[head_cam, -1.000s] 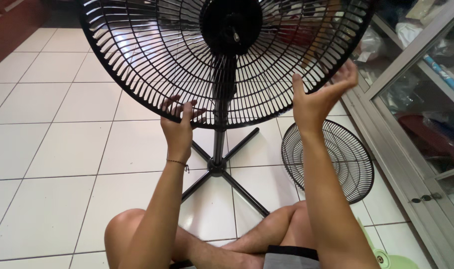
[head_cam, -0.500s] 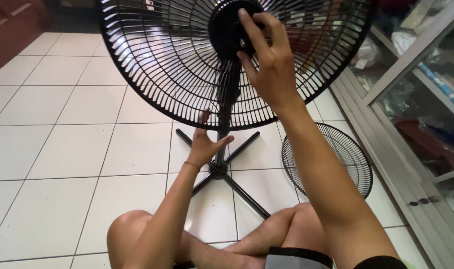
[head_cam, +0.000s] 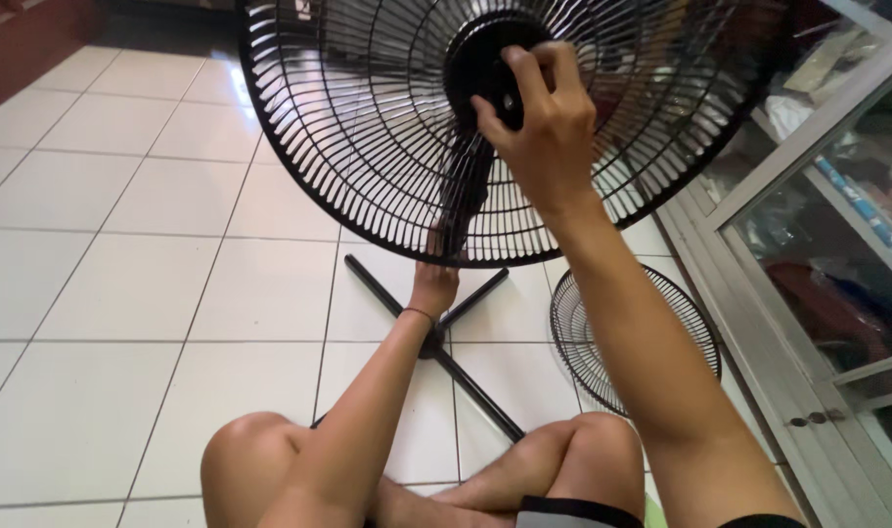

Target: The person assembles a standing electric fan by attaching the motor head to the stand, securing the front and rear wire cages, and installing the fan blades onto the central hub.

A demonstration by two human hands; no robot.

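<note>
A black standing fan fills the top of the view, its round rear grille [head_cam: 368,127] facing me with no blades on it. My right hand [head_cam: 539,122] is raised to the black hub [head_cam: 477,59] at the grille's centre, fingers curled around the part on the shaft. My left hand [head_cam: 434,279] reaches under the grille's lower rim and grips the black pole just below the fan head. The pole runs down to a cross-shaped base [head_cam: 436,342] on the white tiles. I sit cross-legged in front of it.
A second black fan grille [head_cam: 612,342] lies tilted on the floor at the right, beside my knee. A glass-fronted cabinet [head_cam: 827,254] with stored items runs along the right side. White floor tiles [head_cam: 123,293] spread to the left, dark wood at top left.
My left hand has moved up from open beside the pole to gripping it under the grille. My right hand stays at the hub, its fingers now more curled. The view shifted left.
</note>
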